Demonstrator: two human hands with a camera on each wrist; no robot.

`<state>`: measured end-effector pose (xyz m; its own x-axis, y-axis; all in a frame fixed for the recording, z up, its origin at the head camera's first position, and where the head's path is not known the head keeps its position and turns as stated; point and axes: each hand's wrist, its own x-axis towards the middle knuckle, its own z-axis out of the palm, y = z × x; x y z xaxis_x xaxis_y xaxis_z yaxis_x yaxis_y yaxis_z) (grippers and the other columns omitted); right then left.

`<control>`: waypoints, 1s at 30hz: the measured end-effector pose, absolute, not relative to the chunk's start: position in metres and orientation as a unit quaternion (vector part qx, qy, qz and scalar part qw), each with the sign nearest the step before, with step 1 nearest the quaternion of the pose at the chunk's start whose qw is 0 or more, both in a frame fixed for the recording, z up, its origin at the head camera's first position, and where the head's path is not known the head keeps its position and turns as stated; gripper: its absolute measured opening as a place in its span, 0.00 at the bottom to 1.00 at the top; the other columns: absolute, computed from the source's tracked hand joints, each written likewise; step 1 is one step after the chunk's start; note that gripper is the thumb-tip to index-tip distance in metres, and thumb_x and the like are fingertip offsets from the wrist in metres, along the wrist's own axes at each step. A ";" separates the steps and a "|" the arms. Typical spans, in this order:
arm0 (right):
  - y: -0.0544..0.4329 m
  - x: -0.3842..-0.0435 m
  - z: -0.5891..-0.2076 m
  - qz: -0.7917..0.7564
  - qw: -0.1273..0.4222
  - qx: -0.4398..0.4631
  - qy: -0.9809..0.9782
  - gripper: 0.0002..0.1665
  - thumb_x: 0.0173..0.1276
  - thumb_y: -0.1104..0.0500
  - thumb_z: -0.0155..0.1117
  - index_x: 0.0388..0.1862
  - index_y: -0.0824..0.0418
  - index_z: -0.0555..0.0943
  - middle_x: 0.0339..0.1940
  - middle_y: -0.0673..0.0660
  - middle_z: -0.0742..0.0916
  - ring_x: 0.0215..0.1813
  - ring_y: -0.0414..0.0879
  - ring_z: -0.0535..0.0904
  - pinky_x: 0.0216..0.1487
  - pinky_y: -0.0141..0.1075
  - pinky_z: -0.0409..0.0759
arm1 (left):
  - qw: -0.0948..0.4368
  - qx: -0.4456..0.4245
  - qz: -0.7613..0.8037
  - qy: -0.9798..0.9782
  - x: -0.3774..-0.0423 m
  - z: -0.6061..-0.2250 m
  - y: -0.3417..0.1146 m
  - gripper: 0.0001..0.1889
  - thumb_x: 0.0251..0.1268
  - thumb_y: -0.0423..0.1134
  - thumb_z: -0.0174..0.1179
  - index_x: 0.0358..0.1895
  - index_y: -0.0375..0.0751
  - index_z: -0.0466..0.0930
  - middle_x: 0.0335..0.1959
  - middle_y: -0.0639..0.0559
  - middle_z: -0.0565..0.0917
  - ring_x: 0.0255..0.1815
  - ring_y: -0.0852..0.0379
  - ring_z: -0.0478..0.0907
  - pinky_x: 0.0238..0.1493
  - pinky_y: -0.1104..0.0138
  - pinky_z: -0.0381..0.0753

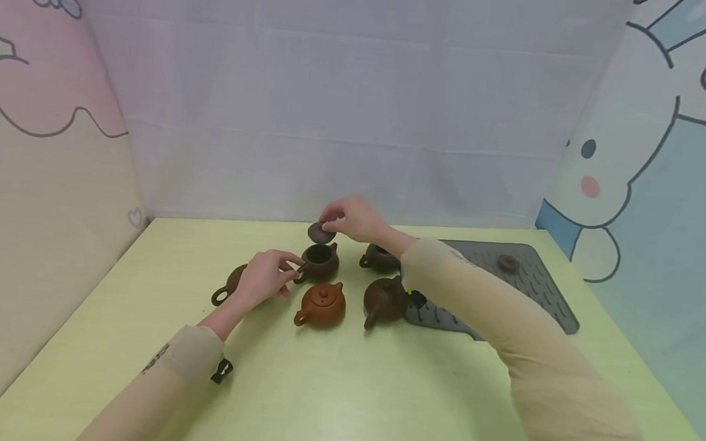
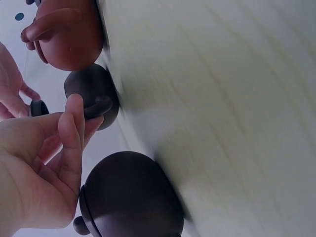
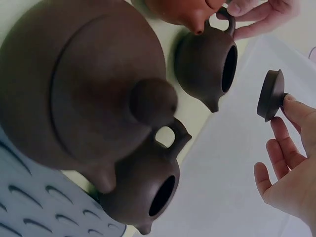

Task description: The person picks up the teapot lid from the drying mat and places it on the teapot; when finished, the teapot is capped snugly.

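Observation:
Between finger and thumb, my left hand (image 1: 263, 277) pinches the handle of a dark brown teapot (image 1: 320, 269) whose top is uncovered. That teapot stands on the table, spout pointing away from the hand. My right hand (image 1: 358, 219) holds a small dark round lid (image 3: 270, 96) by its knob, above and just behind the teapot's opening. In the right wrist view the lid is apart from the teapot, its other fingers loosely spread. A reddish-orange lidded teapot (image 1: 323, 309) stands in front of the uncovered one.
A dark lidded teapot (image 2: 131, 192) sits left, partly behind my left hand. On the right are another dark lidded teapot (image 1: 384, 300) and an uncovered one (image 3: 140, 185). A second lid (image 1: 508, 263) lies on the grey textured mat (image 1: 545, 292). A white cloth (image 1: 359, 125) hangs behind the table.

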<state>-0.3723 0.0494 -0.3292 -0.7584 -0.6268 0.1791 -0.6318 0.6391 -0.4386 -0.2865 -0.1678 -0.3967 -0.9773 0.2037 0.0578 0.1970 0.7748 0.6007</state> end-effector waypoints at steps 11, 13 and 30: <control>0.039 -0.366 -0.346 0.234 -0.052 0.346 -0.907 0.12 0.71 0.60 0.63 0.50 0.58 0.86 0.48 0.56 0.90 0.53 0.50 0.83 0.61 0.43 0.77 | 0.007 0.105 0.317 0.943 -0.286 -0.396 -0.167 0.14 0.66 0.36 0.63 0.54 0.44 0.84 0.38 0.44 0.91 0.18 0.56 0.85 0.20 0.69 0.71; 0.038 -0.365 -0.347 0.232 -0.057 0.345 -0.908 0.12 0.71 0.60 0.63 0.50 0.58 0.86 0.48 0.57 0.90 0.54 0.50 0.83 0.62 0.43 0.77 | 0.006 0.106 0.317 0.942 -0.286 -0.396 -0.167 0.14 0.66 0.36 0.63 0.54 0.44 0.84 0.37 0.44 0.91 0.18 0.56 0.85 0.20 0.69 0.71; 0.036 -0.369 -0.357 0.224 -0.078 0.340 -0.910 0.13 0.71 0.59 0.63 0.52 0.57 0.86 0.51 0.55 0.90 0.57 0.48 0.83 0.63 0.42 0.77 | 0.010 0.104 0.317 0.943 -0.287 -0.396 -0.167 0.14 0.66 0.36 0.62 0.54 0.43 0.84 0.37 0.43 0.90 0.19 0.54 0.85 0.21 0.69 0.70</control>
